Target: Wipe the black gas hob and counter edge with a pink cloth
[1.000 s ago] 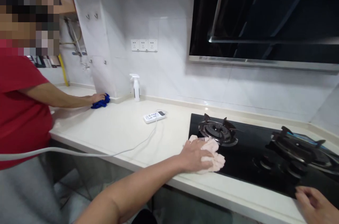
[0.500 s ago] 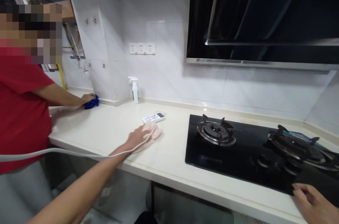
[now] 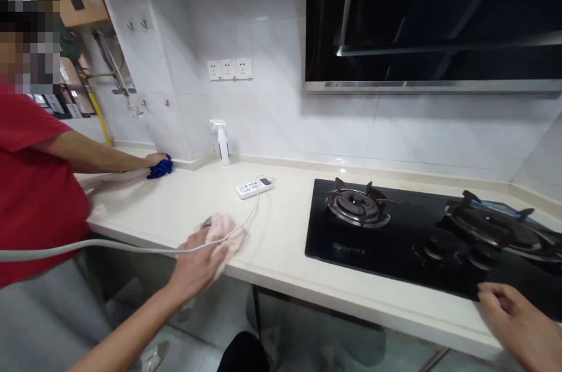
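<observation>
My left hand (image 3: 195, 260) presses a pale pink cloth (image 3: 226, 234) onto the counter near its front edge, fingers over and around the cloth. A thin white cable (image 3: 144, 250) passes in front of that hand and leads to a white power bank-like device (image 3: 253, 188) with a small dark screen, lying behind the cloth. My right hand (image 3: 511, 313) is curled into a loose fist by the front edge of the black gas stove (image 3: 377, 260). Nothing shows in its fingers.
A person in a red top (image 3: 39, 184) stands at the left, holding a dark blue cloth (image 3: 160, 168) on the counter (image 3: 281, 225). A white spray bottle (image 3: 223, 144) stands by the wall. The range hood (image 3: 430, 20) overhangs the stove.
My left hand has drawn the pink cloth back toward the counter's front edge and to the left. The other person's blue cloth appears slightly farther right. My right hand stays by the stove.
</observation>
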Demonstrator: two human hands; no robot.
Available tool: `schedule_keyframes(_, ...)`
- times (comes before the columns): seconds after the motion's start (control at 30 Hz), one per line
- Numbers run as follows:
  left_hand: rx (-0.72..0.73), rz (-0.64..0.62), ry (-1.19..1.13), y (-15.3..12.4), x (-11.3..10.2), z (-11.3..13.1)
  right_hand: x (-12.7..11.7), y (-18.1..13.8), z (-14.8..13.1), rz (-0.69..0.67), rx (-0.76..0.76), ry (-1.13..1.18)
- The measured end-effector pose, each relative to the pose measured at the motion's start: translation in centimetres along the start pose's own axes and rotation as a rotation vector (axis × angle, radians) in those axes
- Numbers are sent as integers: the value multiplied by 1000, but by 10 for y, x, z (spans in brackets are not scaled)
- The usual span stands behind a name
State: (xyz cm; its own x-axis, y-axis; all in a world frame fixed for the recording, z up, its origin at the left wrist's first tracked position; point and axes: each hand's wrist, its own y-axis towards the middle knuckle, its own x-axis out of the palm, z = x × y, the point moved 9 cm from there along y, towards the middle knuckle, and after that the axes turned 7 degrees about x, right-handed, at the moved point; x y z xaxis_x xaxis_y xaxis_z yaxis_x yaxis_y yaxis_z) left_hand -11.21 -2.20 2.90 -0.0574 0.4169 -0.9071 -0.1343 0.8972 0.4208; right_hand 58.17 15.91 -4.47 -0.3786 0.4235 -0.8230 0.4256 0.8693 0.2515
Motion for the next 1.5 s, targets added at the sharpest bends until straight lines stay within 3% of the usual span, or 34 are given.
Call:
schedule_keyframes(0.1, 216, 47, -124, -11, -1, 98, -2, -6, 0, -95, 133, 11)
schedule_keyframes(0.27, 487, 43, -263, -19, 9, 239, -8, -4, -1, -63, 174, 153)
schedule_keyframes(0.4, 697, 22, -350, -23, 21, 310, -25, -25, -22, 55, 93, 487)
schedule_keyframes(0.5, 772, -5, -471, -15, 20, 330, -23, -59, -57, -48, 18, 696)
schedule_keyframes(0.6, 714, -16, -628, 15, 3, 328, -26, -91, -99, -153, -60, 794)
schedule_keyframes(0.73, 660, 26, -607, 72, -31, 326, -64, -106, -145, 9, -174, 831)
schedule_keyframes(0.8, 684, -102, -536, 91, -28, 329, -84, -110, -169, 126, -299, 779)
schedule_keyframes(0.87, 670, -271, -475, 99, -11, 320, -92, -117, -195, 168, -469, 674)
schedule_keyframes(0.93, 607, -348, -461, 97, 6, 295, -83, -124, -218, 135, -611, 540)
schedule_keyframes(1.03, 467, -292, -534, 88, 24, 239, -52, -129, -248, 29, -703, 344)
schedule_keyframes(1.13, 346, -235, -537, 74, 40, 188, -3, -132, -283, -197, -658, 144)
schedule_keyframes(1.2, 297, -202, -482, 68, 47, 166, 32, -142, -305, -370, -604, 31)
schedule_keyframes(1.27, 261, -154, -428, 67, 47, 151, 53, -157, -323, -441, -612, -24)
schedule_keyframes(1.37, 241, -101, -373, 70, 44, 140, 55, -175, -331, -363, -718, -13)
schedule_keyframes(1.5, 284, -133, -322, 75, 50, 130, 38, -171, -301, -295, -847, 52)
